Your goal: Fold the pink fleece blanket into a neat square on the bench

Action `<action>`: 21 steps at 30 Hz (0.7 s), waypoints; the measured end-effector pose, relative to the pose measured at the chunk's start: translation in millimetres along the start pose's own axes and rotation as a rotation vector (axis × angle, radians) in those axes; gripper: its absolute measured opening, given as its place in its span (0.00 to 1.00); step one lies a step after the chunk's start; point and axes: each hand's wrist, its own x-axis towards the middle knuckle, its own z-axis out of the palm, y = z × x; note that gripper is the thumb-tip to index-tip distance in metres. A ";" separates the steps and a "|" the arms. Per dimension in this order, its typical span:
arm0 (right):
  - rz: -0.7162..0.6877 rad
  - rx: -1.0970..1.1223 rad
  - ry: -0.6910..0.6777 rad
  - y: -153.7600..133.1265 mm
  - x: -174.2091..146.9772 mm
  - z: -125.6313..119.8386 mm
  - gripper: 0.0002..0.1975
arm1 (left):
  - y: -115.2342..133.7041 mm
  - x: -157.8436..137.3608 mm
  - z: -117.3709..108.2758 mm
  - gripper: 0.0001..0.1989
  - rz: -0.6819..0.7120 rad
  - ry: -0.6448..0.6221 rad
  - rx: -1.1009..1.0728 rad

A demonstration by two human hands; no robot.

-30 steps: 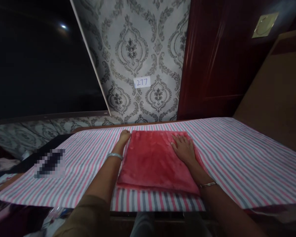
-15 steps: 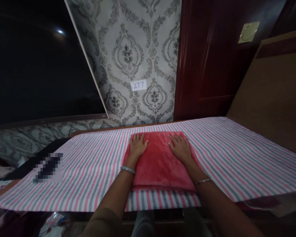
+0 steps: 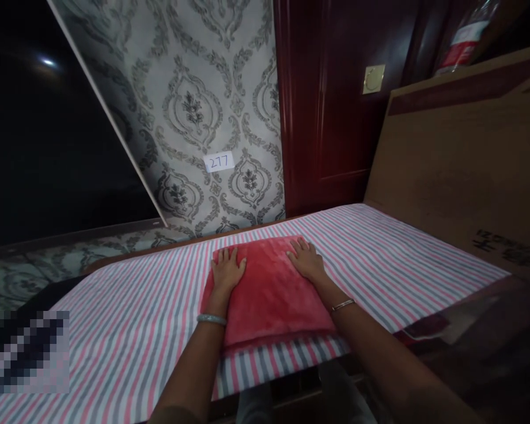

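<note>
A folded red plush cloth (image 3: 269, 294), perhaps a blanket or towel, lies flat on a table covered with a striped cloth (image 3: 132, 318) in pink, grey and white. My left hand (image 3: 228, 270) rests on its far left corner, palm down with the fingers apart. On the far right corner lies my right hand (image 3: 307, 260), also flat and spread. Neither hand grips the fabric. A bracelet circles each wrist.
A large cardboard box (image 3: 459, 153) stands at the table's right end, with a bottle (image 3: 463, 44) above its top edge. A dark screen (image 3: 57, 147) is on the left. Behind the table, a paper marked 277 (image 3: 219, 161) is on the patterned wall.
The head view has turned to the right, so more of the box and the bottle show. Both hands remain flat on the far corners of the red cloth.
</note>
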 end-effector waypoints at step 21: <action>-0.040 -0.002 0.089 6.9 -2.0 11.8 0.31 | 31.5 -71.5 -17.2 0.31 0.201 -0.050 -0.032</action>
